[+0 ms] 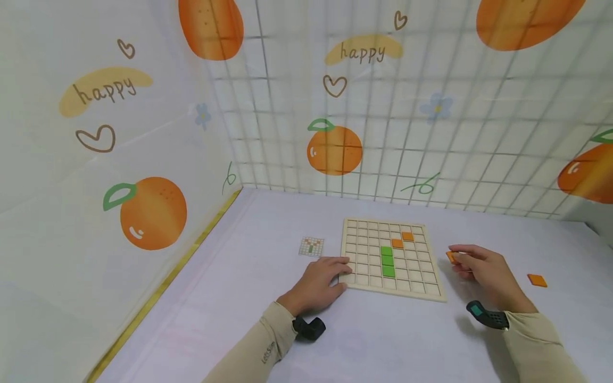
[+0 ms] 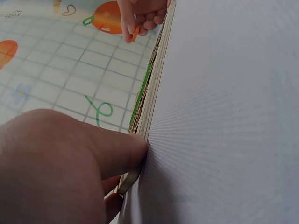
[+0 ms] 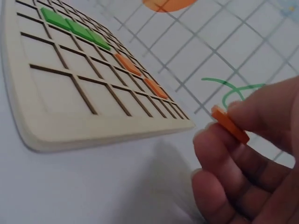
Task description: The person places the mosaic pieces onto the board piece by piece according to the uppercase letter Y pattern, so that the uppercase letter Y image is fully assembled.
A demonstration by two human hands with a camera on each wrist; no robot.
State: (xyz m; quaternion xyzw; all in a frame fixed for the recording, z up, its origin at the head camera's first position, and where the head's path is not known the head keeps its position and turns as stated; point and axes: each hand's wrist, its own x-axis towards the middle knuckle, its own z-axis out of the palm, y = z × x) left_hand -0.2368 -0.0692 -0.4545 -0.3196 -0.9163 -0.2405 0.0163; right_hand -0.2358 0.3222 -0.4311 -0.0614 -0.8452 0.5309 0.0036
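Note:
A square wooden grid board [image 1: 364,257] lies on the table with three green square tiles [image 1: 388,261] in a column and two orange tiles [image 1: 397,243] set diagonally above them. My left hand [image 1: 322,282] holds the board's near left corner, fingertips over the left rim and thumb [image 2: 124,151] against the near edge. Right of the board, my right hand [image 1: 483,268] is raised above the table. It pinches an orange square tile [image 3: 230,125] between thumb and fingers, tilted on edge.
Another orange tile [image 1: 537,280] lies on the table to the right of my right hand. A small pattern card [image 1: 311,247] with a printed grid sits left of the board. Behind the table [image 1: 383,340] hangs a curtain [image 1: 287,106] printed with oranges, over a wire grid.

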